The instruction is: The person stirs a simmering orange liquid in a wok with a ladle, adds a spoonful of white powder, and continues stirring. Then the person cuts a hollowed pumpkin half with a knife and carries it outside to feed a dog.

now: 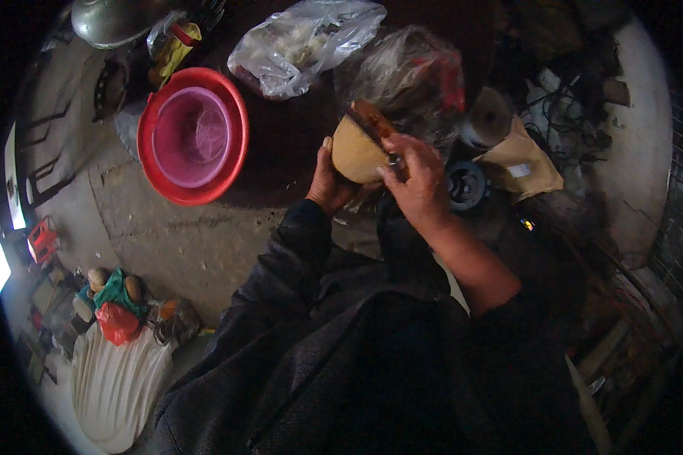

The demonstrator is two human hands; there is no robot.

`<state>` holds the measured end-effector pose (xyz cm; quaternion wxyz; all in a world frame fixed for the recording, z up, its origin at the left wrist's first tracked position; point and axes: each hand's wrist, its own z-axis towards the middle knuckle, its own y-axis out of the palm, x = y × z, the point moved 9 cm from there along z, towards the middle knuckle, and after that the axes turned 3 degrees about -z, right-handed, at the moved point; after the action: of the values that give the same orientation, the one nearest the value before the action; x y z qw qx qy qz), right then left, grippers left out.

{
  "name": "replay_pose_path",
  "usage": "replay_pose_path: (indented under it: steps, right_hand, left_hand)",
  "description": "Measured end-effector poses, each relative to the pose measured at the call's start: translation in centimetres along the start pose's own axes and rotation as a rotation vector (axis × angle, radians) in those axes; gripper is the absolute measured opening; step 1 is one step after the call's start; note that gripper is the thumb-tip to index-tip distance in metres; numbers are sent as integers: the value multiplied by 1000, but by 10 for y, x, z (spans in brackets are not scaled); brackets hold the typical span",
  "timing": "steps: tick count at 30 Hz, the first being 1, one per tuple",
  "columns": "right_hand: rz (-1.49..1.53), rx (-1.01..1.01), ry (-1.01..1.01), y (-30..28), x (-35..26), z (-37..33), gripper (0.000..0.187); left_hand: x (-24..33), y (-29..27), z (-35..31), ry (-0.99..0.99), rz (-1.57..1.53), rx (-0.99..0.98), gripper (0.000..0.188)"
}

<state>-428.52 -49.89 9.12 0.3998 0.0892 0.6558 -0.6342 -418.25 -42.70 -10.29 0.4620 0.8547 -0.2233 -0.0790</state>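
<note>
In front of my body, my left hand (330,182) is wrapped round a tan, rounded piece of squash (354,154) from its left and underside. The piece is tilted, and its upper right side shows a dark, orange-brown cut face. My right hand (417,174) is at that side with its fingers bent and pinched close to the edge. A small dark, shiny bit shows between the fingertips; what it belongs to is hidden. Left of my hands, a lilac plastic basin (159,144) sits inside a larger red basin (240,129).
Beyond my hands lie a white plastic bag (265,72) with pale contents and a clear bag (402,61). To the right are a plastic roll (487,117), a brown paper envelope (535,155) and a dark round part (467,186). A metal bowl (110,23) stands far left.
</note>
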Motion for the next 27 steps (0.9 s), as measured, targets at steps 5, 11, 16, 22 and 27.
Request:
replay_pose_path:
  steps: [5, 11, 16, 22, 27]
  right_hand:
    - [119, -58, 447, -50, 57, -24, 42]
    - [-26, -128, 405, -118, 37, -52, 36]
    - [-39, -219, 339, -119, 5, -69, 38]
    - [-220, -276, 199, -108, -20, -76, 41]
    - [-317, -292, 35, -102, -47, -71, 41]
  left_hand:
    - [-1, 10, 5, 37, 76, 65, 86]
    - [6, 4, -4, 190, 243, 335, 87]
    - [42, 69, -45, 725, 1495, 358, 117]
    - [58, 106, -26, 740, 1948, 24, 130]
    - [48, 102, -14, 795, 1892, 167, 128]
